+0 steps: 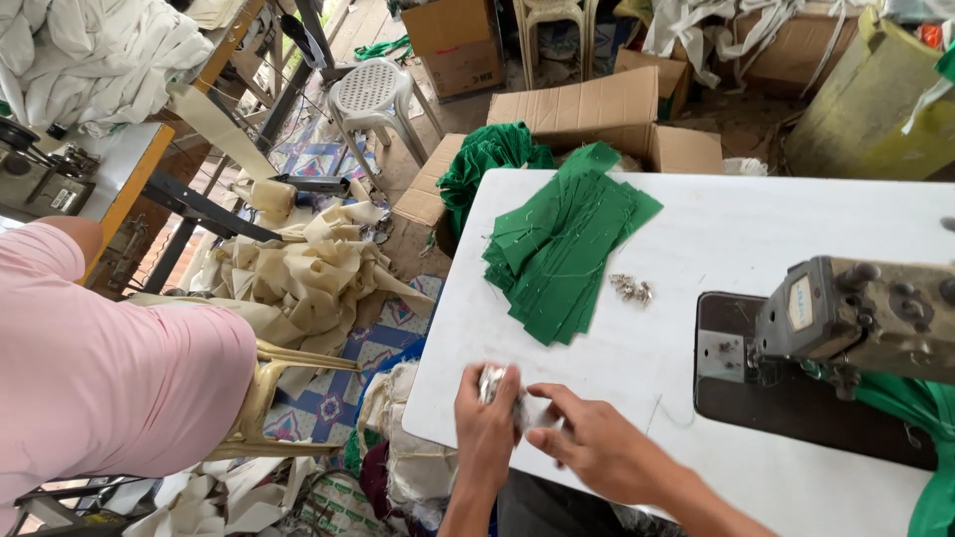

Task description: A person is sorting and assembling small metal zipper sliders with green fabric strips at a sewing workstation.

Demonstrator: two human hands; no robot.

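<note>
At the table's near edge, both hands' fingers pinch one crinkled plastic packet (517, 403); flat green fabric strips (562, 249) lie beyond.

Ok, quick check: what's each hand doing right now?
Left hand: closed on a small clear plastic packet.
Right hand: fingers pinching the same packet's other end.

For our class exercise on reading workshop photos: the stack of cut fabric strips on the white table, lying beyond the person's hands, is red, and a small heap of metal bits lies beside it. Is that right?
Not quite. The head view shows the stack of cut fabric strips is green, not red. The rest holds: it lies on the white table beyond both hands, the left hand and the right hand, and a small heap of metal bits lies beside it.
</note>
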